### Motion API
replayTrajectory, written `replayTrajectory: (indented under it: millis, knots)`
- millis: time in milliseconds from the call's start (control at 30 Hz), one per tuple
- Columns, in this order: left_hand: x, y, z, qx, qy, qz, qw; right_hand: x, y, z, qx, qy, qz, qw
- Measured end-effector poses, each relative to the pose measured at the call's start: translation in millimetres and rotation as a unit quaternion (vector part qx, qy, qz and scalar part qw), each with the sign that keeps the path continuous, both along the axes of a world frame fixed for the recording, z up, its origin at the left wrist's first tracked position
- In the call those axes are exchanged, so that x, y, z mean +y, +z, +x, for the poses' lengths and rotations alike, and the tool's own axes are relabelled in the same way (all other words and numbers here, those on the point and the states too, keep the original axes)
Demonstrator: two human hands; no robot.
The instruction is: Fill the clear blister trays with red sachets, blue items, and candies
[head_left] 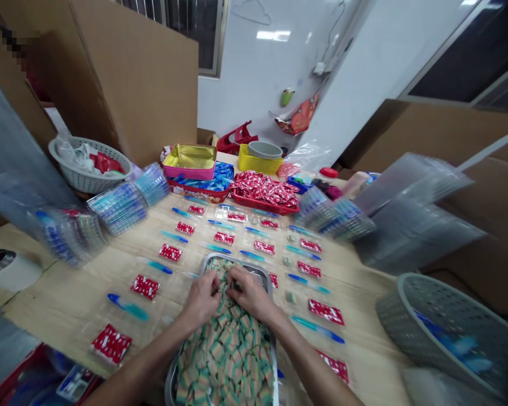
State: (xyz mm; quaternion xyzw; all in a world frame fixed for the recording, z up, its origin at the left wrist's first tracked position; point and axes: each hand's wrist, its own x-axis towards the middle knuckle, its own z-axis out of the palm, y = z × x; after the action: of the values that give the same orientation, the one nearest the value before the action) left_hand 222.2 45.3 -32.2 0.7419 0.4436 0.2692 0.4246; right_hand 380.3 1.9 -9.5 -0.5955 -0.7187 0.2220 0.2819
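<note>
A metal tray (275,361) in front of me is filled with small green-and-orange striped pieces (228,355). Over its far end, my left hand (204,293) has its fingers curled into a pinch among the pieces. Close beside it, my right hand (248,290) is also closed, fingertips pointing down and inward. What either hand holds is hidden by the fingers. Around the tray lie rows of clear plastic packs, each with a blue pen (127,307) and a red dotted packet (144,286). Some packs to the right also show a small striped piece (290,296).
At the back stand a red tray of dotted packets (265,189) and a tin of blue pens (211,183) under a pink-and-gold tin (190,160). Stacked filled packs (118,206) line the left. A grey basket (406,316) stands right; cardboard sheets (152,79) rise behind.
</note>
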Motion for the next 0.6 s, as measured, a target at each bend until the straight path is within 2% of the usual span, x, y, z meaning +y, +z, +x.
replayTrajectory:
  millis: [167, 367, 500, 600]
  knots:
    - [-2.6, -3.3, -1.2, -0.031, -0.009, -0.01, 0.999, -6.8, 1.4, -3.8, 0.004, 0.005, 0.022, 1.0]
    - [-11.5, 12.6, -15.8, -0.077, -0.011, -0.039, 0.996, -30.7, 14.7, -11.6, 0.091, -0.05, 0.03, 0.994]
    - [-24.9, 18.5, -29.6, -0.199, -0.021, -0.15, 0.968, -51.3, 17.3, -17.3, 0.135, -0.062, -0.025, 0.989]
    - [-38.3, 17.6, -37.3, -0.25, -0.017, -0.208, 0.945, -64.5, 13.6, -23.5, 0.09, -0.052, -0.038, 0.994]
